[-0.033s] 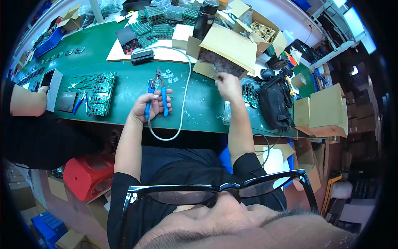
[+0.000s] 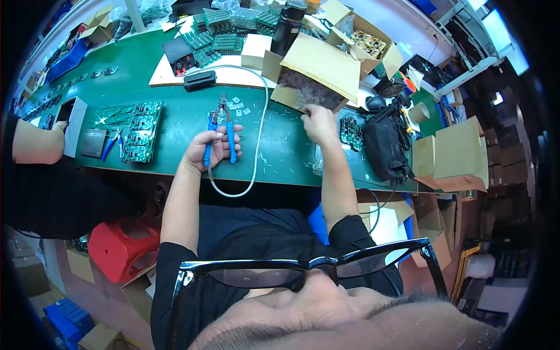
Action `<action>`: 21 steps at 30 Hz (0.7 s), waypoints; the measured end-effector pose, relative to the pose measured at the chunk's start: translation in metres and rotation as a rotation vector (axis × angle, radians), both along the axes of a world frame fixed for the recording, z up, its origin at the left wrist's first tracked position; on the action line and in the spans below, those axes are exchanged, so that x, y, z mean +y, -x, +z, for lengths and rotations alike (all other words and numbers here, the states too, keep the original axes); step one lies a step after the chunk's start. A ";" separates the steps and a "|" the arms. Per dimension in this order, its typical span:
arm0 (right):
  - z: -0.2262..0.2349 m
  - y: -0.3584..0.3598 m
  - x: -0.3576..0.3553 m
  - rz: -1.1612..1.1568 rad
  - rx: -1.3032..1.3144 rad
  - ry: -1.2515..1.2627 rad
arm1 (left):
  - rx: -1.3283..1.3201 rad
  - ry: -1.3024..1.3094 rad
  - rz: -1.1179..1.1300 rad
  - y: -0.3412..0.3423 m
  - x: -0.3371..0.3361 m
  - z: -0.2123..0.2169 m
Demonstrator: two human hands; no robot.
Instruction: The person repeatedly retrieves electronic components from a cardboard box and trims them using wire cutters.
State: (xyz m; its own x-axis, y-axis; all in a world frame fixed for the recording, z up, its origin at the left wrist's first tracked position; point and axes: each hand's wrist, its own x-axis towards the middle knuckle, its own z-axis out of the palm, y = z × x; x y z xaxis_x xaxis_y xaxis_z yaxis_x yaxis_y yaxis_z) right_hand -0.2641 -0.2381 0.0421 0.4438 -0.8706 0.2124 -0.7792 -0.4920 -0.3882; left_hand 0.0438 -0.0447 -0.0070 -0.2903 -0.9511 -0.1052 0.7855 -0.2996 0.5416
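currently | left hand point(image 2: 214, 148): loosely gripping blue-handled cutters point(image 2: 231, 140) by near edge of surface point(image 2: 181, 116), tips outward, likely keeping handles squeezable | right hand point(image 2: 320, 125): at open carton point(image 2: 324, 63), mouth facing near edge, apparently for easy reach; grip: cannot tell

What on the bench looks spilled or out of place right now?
Thin pale slivers lie scattered across the green benchtop, right of the pliers in the left hand, looking like uncollected clippings. Nothing looks clearly damaged.
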 end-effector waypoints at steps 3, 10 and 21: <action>-0.014 -0.002 0.008 -0.050 0.119 0.063 | -0.036 -0.008 0.014 -0.002 0.000 0.001; -0.035 -0.003 0.000 0.019 0.060 0.083 | -0.029 0.050 0.008 0.000 -0.002 -0.002; -0.022 -0.013 -0.007 0.200 0.235 0.042 | 0.025 0.012 -0.037 -0.001 -0.004 0.003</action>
State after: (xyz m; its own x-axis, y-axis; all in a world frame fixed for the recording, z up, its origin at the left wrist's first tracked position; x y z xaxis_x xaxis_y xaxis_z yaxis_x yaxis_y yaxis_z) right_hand -0.2510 -0.2451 0.0200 0.6467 -0.7537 0.1175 -0.7314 -0.6564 -0.1848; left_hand 0.0445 -0.0484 -0.0043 -0.3278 -0.9408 -0.0860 0.7873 -0.3223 0.5256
